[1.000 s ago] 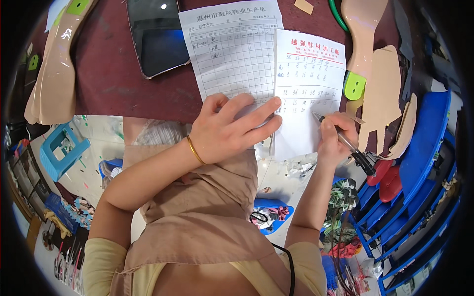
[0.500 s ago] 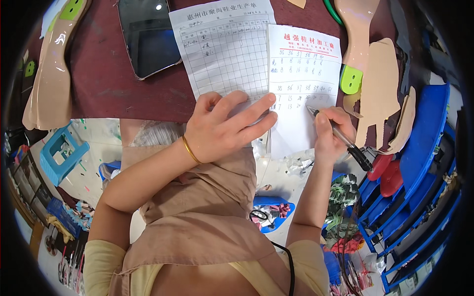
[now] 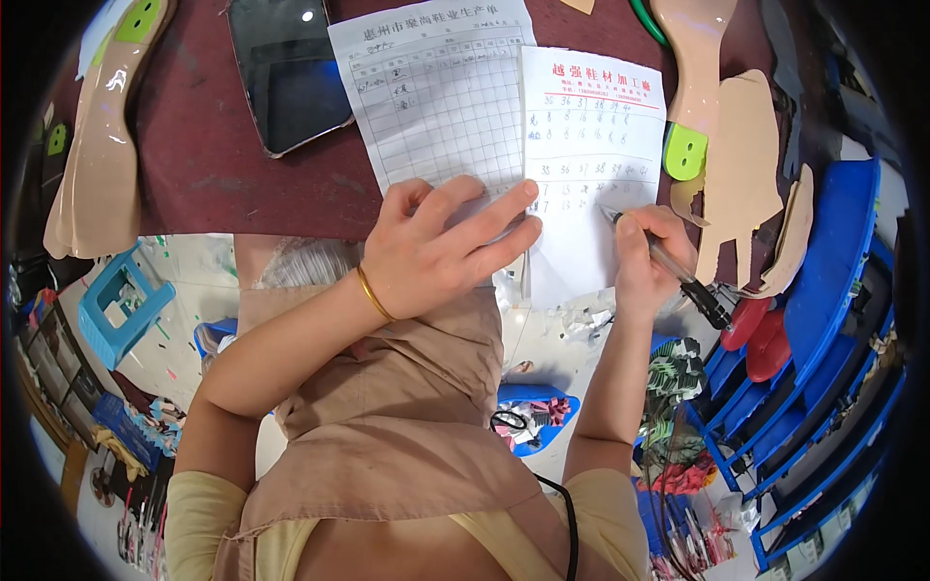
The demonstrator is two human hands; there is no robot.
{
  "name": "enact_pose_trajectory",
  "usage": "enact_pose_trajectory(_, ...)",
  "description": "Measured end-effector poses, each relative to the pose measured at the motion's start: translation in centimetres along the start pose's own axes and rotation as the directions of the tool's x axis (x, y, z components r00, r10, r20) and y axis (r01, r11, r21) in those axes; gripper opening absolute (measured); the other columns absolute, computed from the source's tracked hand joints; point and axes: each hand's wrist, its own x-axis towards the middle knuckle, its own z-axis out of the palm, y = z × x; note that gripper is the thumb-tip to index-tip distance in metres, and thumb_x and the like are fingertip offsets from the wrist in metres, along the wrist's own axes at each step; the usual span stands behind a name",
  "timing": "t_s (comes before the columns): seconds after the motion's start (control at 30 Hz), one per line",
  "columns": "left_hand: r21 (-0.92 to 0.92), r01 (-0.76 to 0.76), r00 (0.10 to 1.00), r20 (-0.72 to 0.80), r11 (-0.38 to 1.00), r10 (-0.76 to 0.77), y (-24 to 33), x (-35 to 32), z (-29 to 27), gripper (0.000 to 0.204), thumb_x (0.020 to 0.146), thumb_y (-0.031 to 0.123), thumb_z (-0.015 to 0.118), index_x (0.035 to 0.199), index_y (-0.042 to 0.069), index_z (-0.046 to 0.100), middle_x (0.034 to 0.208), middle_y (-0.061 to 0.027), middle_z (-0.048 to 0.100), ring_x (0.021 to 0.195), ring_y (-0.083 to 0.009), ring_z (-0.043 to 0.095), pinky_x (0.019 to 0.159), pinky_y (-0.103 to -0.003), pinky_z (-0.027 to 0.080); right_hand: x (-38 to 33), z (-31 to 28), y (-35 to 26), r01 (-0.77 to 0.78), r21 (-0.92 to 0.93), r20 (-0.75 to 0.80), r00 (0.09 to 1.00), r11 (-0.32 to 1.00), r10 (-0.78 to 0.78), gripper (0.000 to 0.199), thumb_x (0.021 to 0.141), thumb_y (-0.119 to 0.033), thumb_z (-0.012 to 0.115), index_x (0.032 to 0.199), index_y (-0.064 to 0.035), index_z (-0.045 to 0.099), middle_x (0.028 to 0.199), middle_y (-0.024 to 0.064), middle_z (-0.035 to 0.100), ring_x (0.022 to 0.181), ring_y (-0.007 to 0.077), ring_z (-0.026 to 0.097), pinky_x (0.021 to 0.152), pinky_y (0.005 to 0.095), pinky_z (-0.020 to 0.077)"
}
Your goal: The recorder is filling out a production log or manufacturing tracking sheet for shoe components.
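While the left hand [image 3: 441, 247] lies spread flat on the gridded sheet [image 3: 436, 97] at the table's [image 3: 194, 165] near edge, the right hand [image 3: 647, 263] pinches a pen [image 3: 664, 266]; its tip touches the red-headed sheet [image 3: 593, 145] alongside.

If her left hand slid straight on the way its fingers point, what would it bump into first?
Probably the right hand holding the pen. The left hand lies flat on the gridded sheet, its fingers aimed right across the red-headed sheet toward that hand.
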Motion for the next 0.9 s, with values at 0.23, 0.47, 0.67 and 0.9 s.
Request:
enact_pose_trajectory(0.23, 0.002, 0.005, 1.000, 0.002, 1.000, -0.005, 0.0, 0.0, 0.0, 0.027, 0.072, 0.025, 0.067, 0.098, 0.032, 0.065, 0.121, 0.0134, 0.059, 0.091, -0.0119, 0.051, 0.069, -0.028, 0.034, 0.2, 0.2, 0.1, 0.033, 0.002, -0.018, 0.999, 0.999, -0.033, 0.007, 0.076, -0.003, 0.066, 0.077, 0.0016, 0.060, 0.069, 0.0082, 0.061, 0.060, 0.0141, 0.054, 0.054, 0.0252, 0.0421)
enact_pose_trajectory(0.47, -0.003, 0.008, 1.000, 0.004, 1.000, -0.008, 0.0, 0.1, 0.0, 0.028, 0.072, 0.024, 0.068, 0.098, 0.032, 0.065, 0.121, 0.0135, 0.059, 0.091, -0.0119, 0.051, 0.068, -0.028, 0.033, 0.1, -0.1, 0.7, 0.058, 0.077, -0.052, 0.997, 0.995, -0.054, 0.007, 0.075, -0.001, 0.064, 0.077, 0.0017, 0.058, 0.068, 0.0075, 0.059, 0.058, 0.0133, 0.051, 0.053, 0.0251, 0.0403)
enact_pose_trajectory(0.67, 0.002, -0.001, 1.000, -0.006, 1.000, 0.001, -0.2, 0.2, -0.1, 0.027, 0.072, 0.023, 0.067, 0.097, 0.032, 0.065, 0.120, 0.0130, 0.059, 0.090, -0.0123, 0.051, 0.067, -0.028, 0.034, 0.6, -0.5, 0.5, -0.037, 0.496, -0.195, 0.969, 0.867, 0.153, 0.006, 0.080, -0.002, 0.054, 0.084, 0.0019, 0.053, 0.069, 0.0094, 0.052, 0.054, 0.0093, 0.039, 0.050, 0.0218, 0.0358)
enact_pose_trajectory(0.9, 0.008, -0.010, 1.000, -0.028, 1.000, 0.010, -0.2, -0.1, 0.2, 0.027, 0.071, 0.022, 0.066, 0.096, 0.032, 0.064, 0.119, 0.0130, 0.059, 0.089, -0.0118, 0.052, 0.066, -0.027, 0.034, 0.9, -1.7, 0.1, 0.030, 0.235, -0.229, 0.973, 0.972, 0.025, 0.004, 0.078, 0.001, 0.056, 0.082, 0.0017, 0.053, 0.074, 0.0093, 0.054, 0.056, 0.0088, 0.040, 0.049, 0.0211, 0.0329)
